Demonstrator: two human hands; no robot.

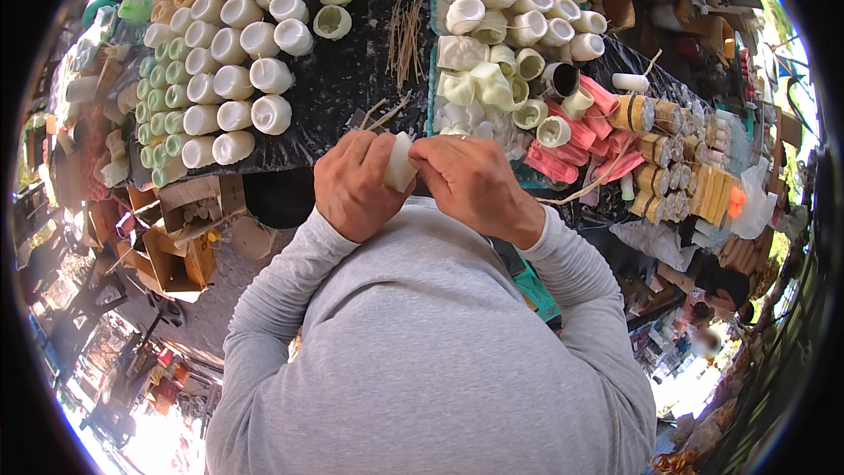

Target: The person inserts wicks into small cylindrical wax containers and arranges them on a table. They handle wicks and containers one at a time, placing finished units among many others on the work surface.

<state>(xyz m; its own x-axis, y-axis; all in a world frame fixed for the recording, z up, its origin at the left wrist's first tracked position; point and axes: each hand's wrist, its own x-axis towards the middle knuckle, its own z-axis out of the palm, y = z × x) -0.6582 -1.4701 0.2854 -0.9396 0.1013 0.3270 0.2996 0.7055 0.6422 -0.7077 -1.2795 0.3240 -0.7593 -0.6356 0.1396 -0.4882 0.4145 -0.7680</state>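
Note:
Close in front of my body, my left hand (356,183) is wrapped round a small white waxy piece (401,164). Fingers of my right hand (473,181) pinch at the right edge of that piece, and part of it is hidden behind them. Just beyond the left fingers, thin pale strands (384,114) stick out; what they belong to is hard to make out. Past my left hand stand many rounded white wax cups (233,83) in rows on the black-covered table (347,70). Thin straw-coloured sticks (404,42) lie in a loose bunch beyond my hands.
Small pale green cups (163,114) stand at the far left. To the right are more white cups (533,28), a dark cup (560,79), pink pieces (563,151) and tied tan cylinders (652,148). Open cardboard boxes (183,262) sit below the table's left side.

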